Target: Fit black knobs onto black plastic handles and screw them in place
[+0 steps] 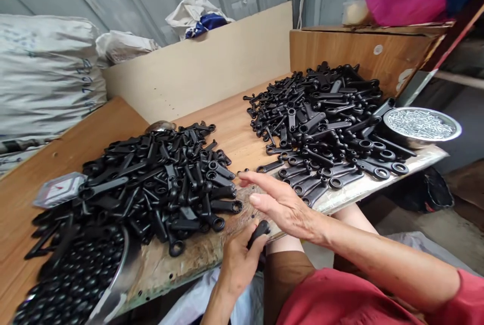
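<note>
My left hand (240, 262) is closed around a black crank handle (259, 232) at the table's front edge. Only the piece's rounded top shows clearly; the rest is hidden by the fingers. Just above and to the right, my right hand (283, 209) reaches over the table with thumb and fingers apart, and I see nothing between them. Its fingertips are between two heaps of similar black handles. The left heap (151, 178) is loose and tangled. Along the front of the right heap (317, 108), several handles lie side by side, their ring ends toward me.
A metal bowl of small silver screws or pins (421, 124) stands at the right edge. Glossy black knobs (71, 279) fill a container at front left. A clear plastic box (60, 188) lies beside the left heap. Boards (212, 62) wall the back; white sacks (49, 72) stand left.
</note>
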The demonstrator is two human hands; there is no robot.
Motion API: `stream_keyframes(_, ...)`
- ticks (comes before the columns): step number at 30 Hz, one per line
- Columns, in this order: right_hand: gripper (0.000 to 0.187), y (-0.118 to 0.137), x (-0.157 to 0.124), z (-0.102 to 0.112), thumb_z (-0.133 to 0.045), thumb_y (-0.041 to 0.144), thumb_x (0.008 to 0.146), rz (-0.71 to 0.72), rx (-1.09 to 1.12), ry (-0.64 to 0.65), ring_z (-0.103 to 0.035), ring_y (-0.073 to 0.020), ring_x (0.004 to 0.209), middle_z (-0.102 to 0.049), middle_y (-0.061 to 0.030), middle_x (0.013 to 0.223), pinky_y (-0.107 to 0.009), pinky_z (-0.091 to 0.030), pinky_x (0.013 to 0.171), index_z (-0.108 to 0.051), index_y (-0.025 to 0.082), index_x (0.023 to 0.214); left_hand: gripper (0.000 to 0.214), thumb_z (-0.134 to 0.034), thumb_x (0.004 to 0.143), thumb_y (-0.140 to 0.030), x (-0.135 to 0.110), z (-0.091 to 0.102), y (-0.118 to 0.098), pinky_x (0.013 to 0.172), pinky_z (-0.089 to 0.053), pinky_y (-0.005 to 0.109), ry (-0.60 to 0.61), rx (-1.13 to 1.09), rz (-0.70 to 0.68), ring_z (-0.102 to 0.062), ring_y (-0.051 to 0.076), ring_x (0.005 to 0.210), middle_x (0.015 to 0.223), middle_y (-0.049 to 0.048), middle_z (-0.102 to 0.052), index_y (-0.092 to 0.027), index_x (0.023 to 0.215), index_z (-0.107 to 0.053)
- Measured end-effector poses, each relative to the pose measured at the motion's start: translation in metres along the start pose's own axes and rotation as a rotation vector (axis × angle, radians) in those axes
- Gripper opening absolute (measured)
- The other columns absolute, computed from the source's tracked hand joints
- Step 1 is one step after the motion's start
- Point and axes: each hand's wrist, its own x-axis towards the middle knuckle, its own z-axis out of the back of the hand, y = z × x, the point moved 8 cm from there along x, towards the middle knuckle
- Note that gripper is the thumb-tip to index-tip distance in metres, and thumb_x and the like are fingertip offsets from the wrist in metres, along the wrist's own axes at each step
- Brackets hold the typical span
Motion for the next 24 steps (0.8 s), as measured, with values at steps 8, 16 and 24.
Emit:
stream_keyframes(8,0.051,-0.03,0.008,-0.07,-0.028,0.043,0.091,0.15,-0.118,0.258,-0.039,-0.0207,0.116,-0.047,-0.0121,0.126,-0.036,-0.031,0.099,-0.037,0.015,0.132,0.024,-0.049,0.077,-0.022,-0.002,-0.006,0.005,0.074,-0.051,0.036,0.001,0.0,0.021,-0.065,0.026,0.083,0.085,0.011,-0.071,-0.015,0.089,-0.069)
stream_keyframes(16,0.043,-0.045,-0.011,-0.062,-0.041,0.034,0.087,0.11,-0.156,0.169,-0.049,-0.0229,0.103,-0.056,-0.0133,0.114,-0.035,-0.039,0.091,-0.045,0.015,0.126,0.02,-0.051,0.075,-0.025,-0.003,0.004,0.005,0.056,-0.05,0.029,-0.076,-0.094,0.089,-0.063,0.022,0.061,0.065,0.0076,-0.068,-0.015,0.071,-0.066)
stream_keyframes(24,0.027,-0.012,-0.067,-0.04,-0.048,0.027,0.088,0.126,-0.442,0.601,-0.058,-0.0151,0.07,-0.064,-0.0086,0.081,-0.021,-0.041,0.061,-0.065,0.012,0.102,0.082,-0.07,0.064,-0.041,-0.034,-0.029,0.013,0.038,-0.031,0.017,0.071,-0.871,0.477,-0.044,0.008,0.044,0.067,0.0013,-0.062,-0.015,0.133,-0.036)
